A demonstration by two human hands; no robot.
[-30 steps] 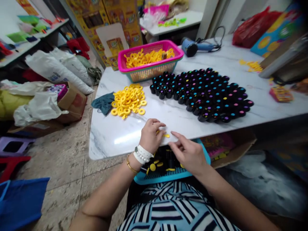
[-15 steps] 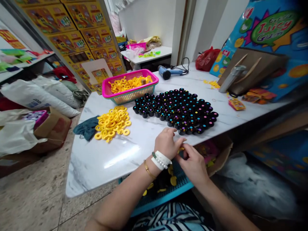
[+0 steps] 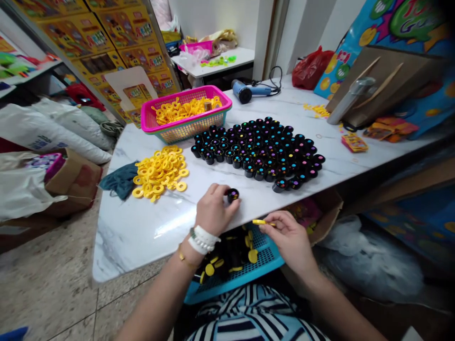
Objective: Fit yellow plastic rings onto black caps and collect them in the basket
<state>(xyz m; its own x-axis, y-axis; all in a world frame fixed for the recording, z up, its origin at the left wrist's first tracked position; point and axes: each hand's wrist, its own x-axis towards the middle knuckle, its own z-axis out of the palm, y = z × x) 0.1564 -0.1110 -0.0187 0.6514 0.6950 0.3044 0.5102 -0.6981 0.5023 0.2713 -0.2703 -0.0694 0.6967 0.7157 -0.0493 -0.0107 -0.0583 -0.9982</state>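
Between the thumb and fingers of my left hand (image 3: 215,210) is a small black cup (image 3: 233,194) with coloured dots inside, held at the table's near edge. My right hand (image 3: 289,237) pinches a yellow ring piece (image 3: 259,221) above the front of a blue basket (image 3: 265,270). Black cups with yellow caps (image 3: 252,256) lie in that basket on my lap. Many similar black cups (image 3: 263,147) stand grouped on the white marbled table (image 3: 170,237). A heap of yellow ring pieces (image 3: 159,173) lies to the left of them.
A pink-rimmed basket (image 3: 149,124) holds more yellow pieces at the back. Behind the cups lies a blue hair dryer (image 3: 245,92). A dark cloth (image 3: 119,181) is at the left edge. On the right are a brown paper bag (image 3: 394,90) and a clear bottle (image 3: 350,102).
My hands, close together before, have moved apart. The left moved left and now shows a black cup in its fingers; the right shows a yellow ring piece. The view has shifted slightly.
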